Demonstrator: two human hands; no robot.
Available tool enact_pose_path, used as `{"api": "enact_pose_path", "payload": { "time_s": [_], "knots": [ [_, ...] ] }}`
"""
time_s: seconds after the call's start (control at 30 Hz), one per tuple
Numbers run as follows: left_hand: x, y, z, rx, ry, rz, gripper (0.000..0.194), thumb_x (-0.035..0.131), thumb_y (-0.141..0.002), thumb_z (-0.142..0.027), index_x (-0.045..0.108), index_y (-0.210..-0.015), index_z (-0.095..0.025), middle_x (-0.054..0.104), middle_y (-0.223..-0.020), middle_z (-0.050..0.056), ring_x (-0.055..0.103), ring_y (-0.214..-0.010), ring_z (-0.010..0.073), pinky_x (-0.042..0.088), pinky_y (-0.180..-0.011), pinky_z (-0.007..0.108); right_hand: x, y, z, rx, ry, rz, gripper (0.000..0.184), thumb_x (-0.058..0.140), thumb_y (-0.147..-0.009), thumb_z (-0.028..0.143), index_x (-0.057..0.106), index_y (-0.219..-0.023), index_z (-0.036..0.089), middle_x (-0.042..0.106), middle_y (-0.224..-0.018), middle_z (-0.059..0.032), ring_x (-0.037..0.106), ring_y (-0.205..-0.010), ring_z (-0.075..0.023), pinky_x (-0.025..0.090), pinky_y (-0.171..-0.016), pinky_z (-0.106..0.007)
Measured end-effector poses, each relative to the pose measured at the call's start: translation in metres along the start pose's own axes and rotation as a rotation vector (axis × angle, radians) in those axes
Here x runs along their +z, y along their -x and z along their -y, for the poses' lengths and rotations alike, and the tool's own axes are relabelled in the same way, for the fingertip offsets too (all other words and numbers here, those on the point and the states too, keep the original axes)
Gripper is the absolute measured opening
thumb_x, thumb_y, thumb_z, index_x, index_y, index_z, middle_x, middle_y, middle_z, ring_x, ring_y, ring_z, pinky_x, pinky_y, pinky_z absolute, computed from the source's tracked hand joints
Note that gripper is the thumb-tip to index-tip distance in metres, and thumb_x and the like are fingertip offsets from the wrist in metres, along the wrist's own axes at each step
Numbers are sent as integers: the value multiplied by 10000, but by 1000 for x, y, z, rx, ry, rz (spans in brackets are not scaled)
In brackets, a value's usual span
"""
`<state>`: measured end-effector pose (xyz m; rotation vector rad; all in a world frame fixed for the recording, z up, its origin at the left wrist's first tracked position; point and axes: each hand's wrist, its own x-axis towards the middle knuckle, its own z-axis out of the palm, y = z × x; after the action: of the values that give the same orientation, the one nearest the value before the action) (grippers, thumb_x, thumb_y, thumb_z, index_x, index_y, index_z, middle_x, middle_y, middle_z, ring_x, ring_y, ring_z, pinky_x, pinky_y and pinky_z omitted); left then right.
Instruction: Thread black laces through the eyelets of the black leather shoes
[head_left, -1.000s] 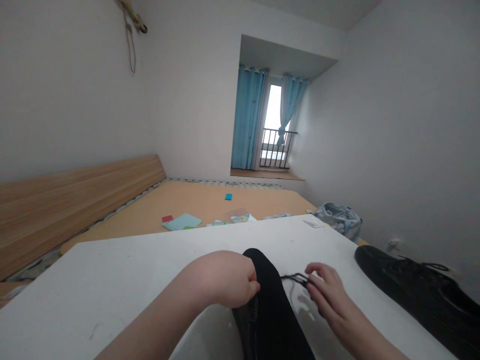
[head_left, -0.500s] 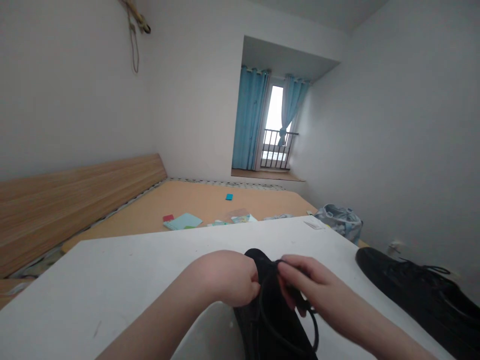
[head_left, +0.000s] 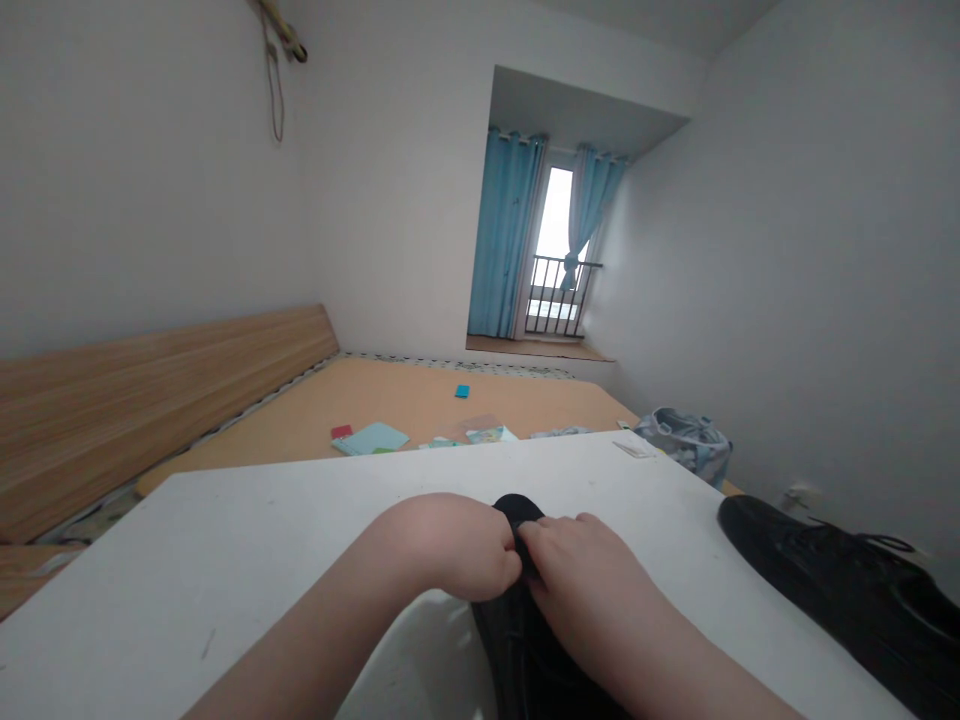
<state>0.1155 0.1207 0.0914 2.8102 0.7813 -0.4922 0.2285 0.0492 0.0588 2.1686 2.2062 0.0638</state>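
A black lace-up shoe [head_left: 514, 640] lies in front of me, its toe pointing away and its rear cut off by the lower frame edge. My left hand [head_left: 472, 550] is closed on the shoe's left side near the front, the wrist bent sharply. Over the lacing area, my right hand [head_left: 577, 580] is curled with its fingertips close to my left fingers. What those right fingertips pinch is hidden, and so is most of the shoe's opening. Another black shoe [head_left: 832, 590] with tied laces rests at the right side.
The white tabletop [head_left: 285, 560] spans the foreground. Behind it, a tan bed surface [head_left: 405, 385] holds papers [head_left: 371, 438] and a small blue square [head_left: 463, 391]. A patterned fabric bag [head_left: 686, 445] stands past the table's right edge. A wooden headboard [head_left: 165, 370] runs along the left.
My right hand has turned palm-down and moved left over the shoe's lacing. The lace loop that hung below it is out of sight. My left hand stays on the shoe.
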Motion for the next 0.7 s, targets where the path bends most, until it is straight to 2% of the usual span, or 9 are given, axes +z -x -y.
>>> {"api": "enact_pose_path", "payload": {
  "time_s": [0.13,0.27,0.4,0.43,0.53,0.6,0.7],
  "knots": [
    [0,1,1,-45,19,-30,498,277,-868,-359,702,-970,-120,698,-961,150,643,-824,274,455,-622,326,-7,16,-3,-19,-146,-33,167,617,-739,199,673,-897,200,700,-942,-79,617,-911,-287,456,-785,-403],
    [1,3,2,-62,24,-97,499,328,-859,-446,707,-948,-134,706,-919,144,649,-807,295,468,-621,350,-6,34,-8,-58,-228,-98,157,551,-800,223,667,-905,224,698,-942,-72,621,-916,-274,471,-857,-468],
    [3,4,4,-57,-24,-130,386,385,-842,-326,708,-934,-135,708,-913,140,652,-814,282,469,-629,340,18,38,-7,-247,-307,-223,293,477,-789,133,600,-1044,211,683,-1067,-61,623,-1010,-235,313,-1058,-553],
    [4,3,5,-57,-27,-135,377,391,-840,-321,709,-922,-135,708,-906,139,652,-812,279,467,-627,336,25,37,-7,-275,-311,-245,310,462,-780,107,588,-1046,205,685,-1061,-57,632,-1000,-226,293,-1067,-568],
    [5,3,5,-61,-33,-163,367,421,-834,-364,707,-875,-138,708,-871,135,650,-792,277,460,-611,330,34,37,-7,-316,-278,-311,290,437,-758,41,600,-929,210,711,-909,-20,667,-908,-201,332,-1047,-572],
    [4,5,4,-67,-23,-219,336,449,-820,-378,696,-860,-153,706,-850,116,645,-780,269,454,-609,325,30,39,-11,-348,-234,-380,265,449,-769,39,608,-858,231,716,-854,1,666,-915,-195,364,-1037,-542],
    [1,10,4,-69,16,-344,239,485,-785,-343,668,-836,-198,698,-824,63,630,-763,235,434,-603,300,16,47,-19,-366,-174,-535,228,495,-806,94,617,-894,266,716,-925,0,655,-937,-198,418,-1004,-492]
  ]
}}
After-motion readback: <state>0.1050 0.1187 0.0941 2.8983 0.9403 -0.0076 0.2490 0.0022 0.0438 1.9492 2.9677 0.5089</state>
